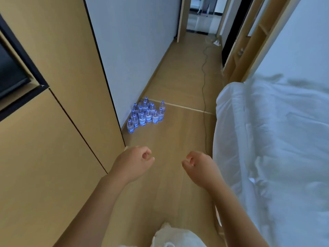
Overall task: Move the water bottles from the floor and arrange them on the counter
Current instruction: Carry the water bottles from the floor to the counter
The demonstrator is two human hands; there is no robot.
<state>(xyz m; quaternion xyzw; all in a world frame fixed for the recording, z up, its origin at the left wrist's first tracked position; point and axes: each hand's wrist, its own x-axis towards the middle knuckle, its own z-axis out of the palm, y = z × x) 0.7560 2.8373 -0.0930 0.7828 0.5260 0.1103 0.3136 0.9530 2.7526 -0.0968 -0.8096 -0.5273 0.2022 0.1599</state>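
At the far left a dark recessed panel (12,75) sits framed in black within a tall run of wooden cabinet fronts (58,107), which stand flush along that side and narrow the walkway. Just past the cabinet's end, a white wall (135,43) begins, and the water bottles (145,114) stand upright on the wooden floor (178,90) in the corner where wall and cabinet meet; they are packed close together, caps up, most likely parked there to keep them out of the walking path. None has been lifted, and no counter shows in this view, so I judge the task to be at its very start, with the carrying still ahead. The left hand (135,162) hangs in front of the body, near the cabinet's edge, its fingers loosely curled and holding nothing. The right hand (197,164) mirrors it a little apart, likewise loosely curled and empty, with thumb and forefinger near each other but pinching nothing. Both are well short of the bottles, held forward as if ready to reach once the person steps closer. Between the hands and below, a bit of white clothing (170,237) shows at the bottom edge. A thin dark cable (204,86) trails along the floor toward the far doorway (199,15), something a foot could catch. On the right a bed with rumpled white bedding (276,139) crowds the passage, leaving only a narrow lane to the bottles.
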